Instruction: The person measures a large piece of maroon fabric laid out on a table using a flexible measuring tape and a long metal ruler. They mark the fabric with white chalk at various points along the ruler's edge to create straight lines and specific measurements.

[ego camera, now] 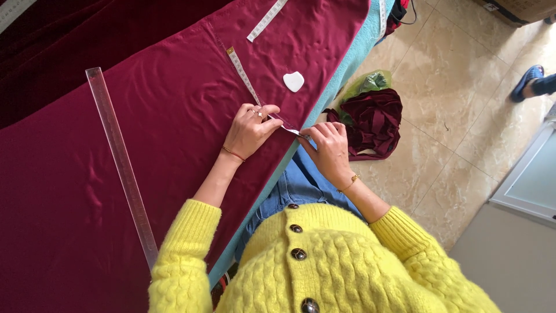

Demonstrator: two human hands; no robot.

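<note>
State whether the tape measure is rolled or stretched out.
Stretched out: the tape measure lies straight on the cloth, both hands pinning its near end.

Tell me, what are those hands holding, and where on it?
A tape measure. The left hand pins it to the red cloth; the right hand pinches its near end.

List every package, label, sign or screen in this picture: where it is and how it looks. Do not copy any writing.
Cardboard box: top right corner on the tiled floor, brown, mostly cut off.
Green plastic bag: on the floor beside the table edge, crumpled, translucent.
No signs or screens show.
</note>
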